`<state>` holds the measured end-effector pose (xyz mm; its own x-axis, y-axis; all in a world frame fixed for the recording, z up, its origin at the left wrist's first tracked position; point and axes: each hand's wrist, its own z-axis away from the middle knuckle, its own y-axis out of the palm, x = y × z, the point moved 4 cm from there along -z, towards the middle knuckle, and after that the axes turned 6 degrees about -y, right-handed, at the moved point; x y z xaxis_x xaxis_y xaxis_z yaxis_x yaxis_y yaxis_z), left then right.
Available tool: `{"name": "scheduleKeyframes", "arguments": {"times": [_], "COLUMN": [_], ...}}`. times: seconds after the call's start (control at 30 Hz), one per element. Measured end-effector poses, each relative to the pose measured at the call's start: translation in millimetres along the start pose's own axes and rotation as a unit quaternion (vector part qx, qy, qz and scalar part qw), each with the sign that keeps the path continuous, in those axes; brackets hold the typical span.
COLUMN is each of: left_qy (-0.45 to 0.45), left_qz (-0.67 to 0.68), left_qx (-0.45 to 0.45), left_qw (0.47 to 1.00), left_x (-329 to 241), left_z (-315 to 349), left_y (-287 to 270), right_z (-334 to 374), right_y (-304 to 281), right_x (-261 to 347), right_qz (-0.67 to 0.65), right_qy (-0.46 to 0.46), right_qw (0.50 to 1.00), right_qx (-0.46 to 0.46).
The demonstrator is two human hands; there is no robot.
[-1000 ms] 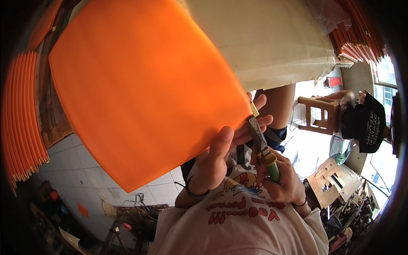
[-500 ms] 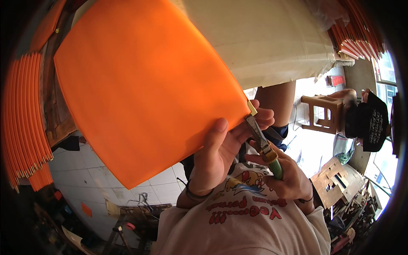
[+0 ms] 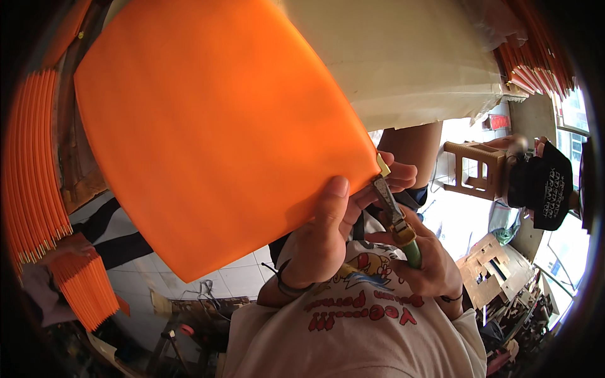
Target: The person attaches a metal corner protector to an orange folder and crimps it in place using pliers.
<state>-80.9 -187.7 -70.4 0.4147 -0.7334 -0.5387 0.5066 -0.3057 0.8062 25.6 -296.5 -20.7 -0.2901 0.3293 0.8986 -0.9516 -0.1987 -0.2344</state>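
Note:
A big orange folder-like cover (image 3: 214, 138) fills the upper left and middle of the view. My left hand (image 3: 328, 227) grips its near right edge, thumb on top and fingers underneath. A small gold metal corner piece (image 3: 383, 165) sits on the cover's right corner. My right hand (image 3: 428, 258) is closed round the green grip of a pair of pliers (image 3: 392, 205). The jaws of the pliers are at the metal corner; whether they pinch it cannot be made out. Part of my left fingers shows beyond the corner.
A table with a cream covering (image 3: 403, 69) stands ahead. Orange covers with metal corners (image 3: 34, 170) are stacked at the left. Another person's hand (image 3: 66, 246) holds a further orange stack (image 3: 88, 286). At the right, a person in black (image 3: 542, 186) is near a wooden stool (image 3: 466, 167).
The orange cover, my hands and the pliers have shifted slightly. At the lower left, another person's hand and dark-clad legs have come into view, with an orange stack moved lower and outward.

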Motion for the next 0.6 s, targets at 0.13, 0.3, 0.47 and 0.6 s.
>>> {"name": "scheduleKeyframes", "arguments": {"times": [0.13, 0.3, 0.47, 0.6], "left_qy": [0.002, 0.004, 0.01, -0.014], "left_qz": [-0.005, -0.009, -0.016, 0.001], "left_qx": [-0.008, 0.018, 0.046, 0.023], "left_qw": [1.0, 1.0, 0.999, 1.0], "left_x": [2.1, 0.6, -0.8, -0.7], "left_z": [-1.7, -2.3, -3.2, -1.1], "left_y": [0.4, -1.7, -1.4, 2.0], "right_z": [1.9, 3.3, 4.2, 16.1], "right_y": [-2.6, -5.4, -9.0, -5.1], "right_x": [-2.1, -6.9, -12.0, -17.8], "right_qz": [0.153, 0.197, 0.153, 0.136], "right_qy": [0.003, -0.046, 0.042, -0.037], "right_qw": [0.982, 0.957, 0.979, 0.969], "right_qx": [-0.114, -0.207, -0.125, -0.203]}}
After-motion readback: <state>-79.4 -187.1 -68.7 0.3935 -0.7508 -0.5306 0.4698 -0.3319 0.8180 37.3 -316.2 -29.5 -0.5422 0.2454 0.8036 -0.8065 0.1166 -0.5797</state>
